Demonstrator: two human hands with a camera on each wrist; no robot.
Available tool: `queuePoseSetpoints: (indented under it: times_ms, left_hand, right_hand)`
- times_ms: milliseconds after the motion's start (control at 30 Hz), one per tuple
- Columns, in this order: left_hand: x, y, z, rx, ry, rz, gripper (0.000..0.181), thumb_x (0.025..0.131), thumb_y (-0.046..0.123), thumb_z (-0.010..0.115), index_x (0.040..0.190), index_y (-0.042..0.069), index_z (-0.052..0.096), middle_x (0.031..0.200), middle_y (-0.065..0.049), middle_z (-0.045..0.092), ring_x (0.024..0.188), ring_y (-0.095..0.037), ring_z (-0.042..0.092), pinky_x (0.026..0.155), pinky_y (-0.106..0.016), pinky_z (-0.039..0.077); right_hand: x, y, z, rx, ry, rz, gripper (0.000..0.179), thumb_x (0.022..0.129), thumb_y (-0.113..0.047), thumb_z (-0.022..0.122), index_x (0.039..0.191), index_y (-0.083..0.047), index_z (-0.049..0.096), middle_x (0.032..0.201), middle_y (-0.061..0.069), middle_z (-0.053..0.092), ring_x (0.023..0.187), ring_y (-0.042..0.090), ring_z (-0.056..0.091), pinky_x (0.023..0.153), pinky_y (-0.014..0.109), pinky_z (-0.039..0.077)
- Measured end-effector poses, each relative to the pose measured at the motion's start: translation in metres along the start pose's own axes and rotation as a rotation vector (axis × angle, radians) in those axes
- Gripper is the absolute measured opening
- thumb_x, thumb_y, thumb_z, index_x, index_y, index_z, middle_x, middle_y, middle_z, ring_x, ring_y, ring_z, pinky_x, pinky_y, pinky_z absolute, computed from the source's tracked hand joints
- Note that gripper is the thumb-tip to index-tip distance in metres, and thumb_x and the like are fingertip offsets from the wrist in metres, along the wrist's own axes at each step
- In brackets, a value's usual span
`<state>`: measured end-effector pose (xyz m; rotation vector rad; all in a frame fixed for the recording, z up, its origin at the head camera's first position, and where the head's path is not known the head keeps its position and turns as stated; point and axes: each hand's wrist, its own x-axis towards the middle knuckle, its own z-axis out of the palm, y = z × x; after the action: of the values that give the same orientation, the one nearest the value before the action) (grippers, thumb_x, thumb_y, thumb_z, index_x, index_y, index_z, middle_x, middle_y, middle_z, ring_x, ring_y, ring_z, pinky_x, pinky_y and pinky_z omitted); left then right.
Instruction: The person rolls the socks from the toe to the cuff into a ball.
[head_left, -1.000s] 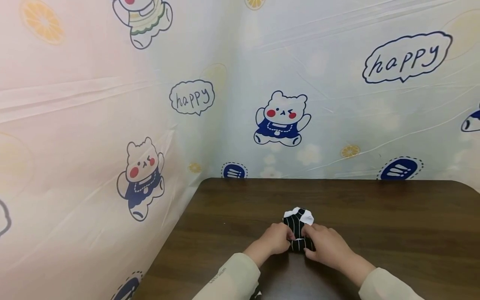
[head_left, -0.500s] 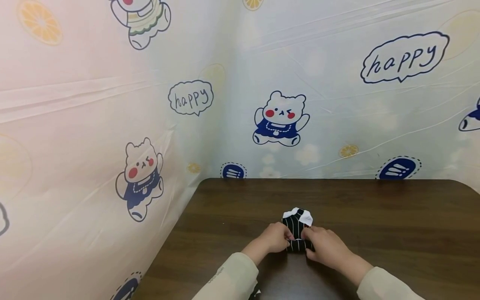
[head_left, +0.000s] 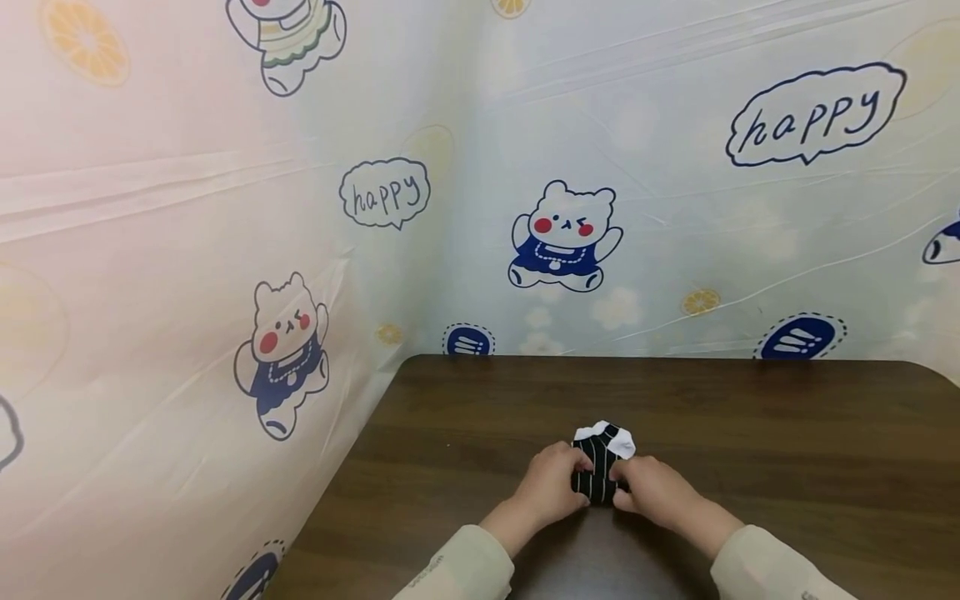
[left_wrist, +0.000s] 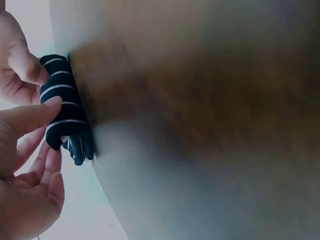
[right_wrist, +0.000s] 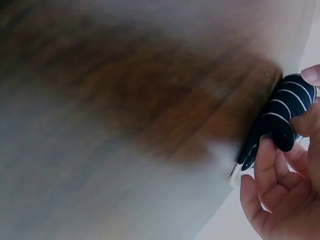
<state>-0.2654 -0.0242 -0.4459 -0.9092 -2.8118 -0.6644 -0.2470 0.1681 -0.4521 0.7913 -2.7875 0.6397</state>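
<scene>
Pale bear-print sheeting (head_left: 465, 250) behind brown table (head_left: 750, 425)

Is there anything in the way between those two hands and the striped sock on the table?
Nothing visible is. The left hand and right hand both touch the striped sock, pinching its near end from either side above the table.
</scene>
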Motion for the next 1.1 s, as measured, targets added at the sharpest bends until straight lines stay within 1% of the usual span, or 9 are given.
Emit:
queuePoseSetpoints:
  times_ms: [100, 200, 467, 567, 667, 800, 900, 967, 1100]
  left_hand:
    - [-0.002, 0.003, 0.0, 0.043, 0.03, 0.019, 0.035, 0.066, 0.016, 0.086, 0.096, 0.017, 0.068, 0.087, 0.007, 0.055, 0.087, -0.01, 0.054, 0.081, -0.027, 0.042]
    - [-0.003, 0.005, 0.0, 0.067, 0.038, 0.04, 0.032, 0.067, 0.016, 0.086, 0.094, 0.018, 0.068, 0.09, 0.007, 0.056, 0.091, -0.01, 0.054, 0.083, -0.027, 0.041]
    - [-0.003, 0.004, 0.002, 0.12, 0.036, 0.073, 0.028, 0.068, 0.015, 0.085, 0.091, 0.019, 0.069, 0.093, 0.007, 0.06, 0.093, -0.009, 0.055, 0.079, -0.026, 0.041]
    - [-0.002, 0.003, 0.003, 0.137, 0.034, 0.071, 0.03, 0.067, 0.014, 0.085, 0.091, 0.019, 0.068, 0.092, 0.008, 0.06, 0.092, -0.009, 0.056, 0.079, -0.027, 0.042]
    - [-0.001, 0.003, 0.006, 0.154, 0.024, 0.072, 0.032, 0.066, 0.01, 0.084, 0.091, 0.019, 0.066, 0.089, 0.008, 0.059, 0.088, -0.009, 0.057, 0.078, -0.026, 0.044]
    - [0.001, 0.004, 0.006, 0.175, 0.004, 0.077, 0.032, 0.066, 0.007, 0.082, 0.091, 0.018, 0.065, 0.084, 0.007, 0.06, 0.08, -0.007, 0.057, 0.073, -0.023, 0.044]
    - [0.003, 0.004, 0.005, 0.177, -0.011, 0.068, 0.03, 0.067, 0.008, 0.081, 0.091, 0.017, 0.067, 0.082, 0.007, 0.062, 0.076, -0.006, 0.057, 0.069, -0.023, 0.045]
    - [0.004, 0.004, 0.004, 0.173, -0.021, 0.053, 0.028, 0.067, 0.01, 0.081, 0.091, 0.017, 0.067, 0.079, 0.006, 0.061, 0.073, -0.007, 0.057, 0.066, -0.023, 0.045]
    - [0.006, 0.004, 0.003, 0.158, -0.049, 0.021, 0.024, 0.067, 0.013, 0.08, 0.087, 0.017, 0.066, 0.074, 0.006, 0.06, 0.067, -0.009, 0.055, 0.061, -0.023, 0.044]
  right_hand:
    - [0.001, 0.001, -0.001, 0.029, -0.023, 0.003, 0.01, 0.069, -0.01, 0.066, 0.072, -0.014, 0.057, 0.062, -0.011, 0.048, 0.054, 0.005, 0.04, 0.05, 0.026, 0.037]
    - [0.001, 0.003, -0.001, 0.053, -0.045, 0.002, 0.009, 0.07, -0.011, 0.067, 0.072, -0.014, 0.059, 0.062, -0.012, 0.048, 0.054, 0.004, 0.04, 0.05, 0.025, 0.037]
    - [0.001, 0.006, -0.002, 0.095, -0.056, -0.015, 0.007, 0.071, -0.012, 0.067, 0.073, -0.009, 0.061, 0.061, -0.012, 0.047, 0.054, 0.003, 0.04, 0.051, 0.024, 0.037]
    - [0.001, 0.006, -0.001, 0.099, -0.056, -0.008, 0.007, 0.071, -0.012, 0.066, 0.073, -0.008, 0.061, 0.06, -0.012, 0.047, 0.054, 0.003, 0.04, 0.05, 0.025, 0.037]
    - [0.0, 0.006, -0.001, 0.102, -0.054, 0.003, 0.008, 0.072, -0.01, 0.068, 0.072, -0.01, 0.059, 0.059, -0.013, 0.045, 0.053, 0.002, 0.039, 0.049, 0.024, 0.036]
    - [-0.001, 0.004, -0.004, 0.104, -0.053, 0.045, 0.01, 0.072, -0.01, 0.068, 0.073, -0.014, 0.059, 0.058, -0.013, 0.045, 0.051, 0.002, 0.038, 0.048, 0.023, 0.035]
    - [-0.003, 0.001, -0.006, 0.059, -0.035, 0.086, 0.011, 0.072, -0.013, 0.069, 0.079, -0.014, 0.061, 0.064, -0.012, 0.049, 0.056, 0.004, 0.043, 0.051, 0.026, 0.039]
    - [-0.004, -0.001, -0.007, -0.006, -0.002, 0.091, 0.015, 0.073, -0.016, 0.071, 0.085, -0.014, 0.062, 0.071, -0.011, 0.053, 0.062, 0.006, 0.05, 0.056, 0.03, 0.043]
    - [-0.007, -0.004, -0.009, -0.129, 0.085, 0.043, 0.028, 0.072, -0.022, 0.077, 0.094, -0.014, 0.062, 0.081, -0.006, 0.056, 0.071, 0.015, 0.058, 0.062, 0.037, 0.047]
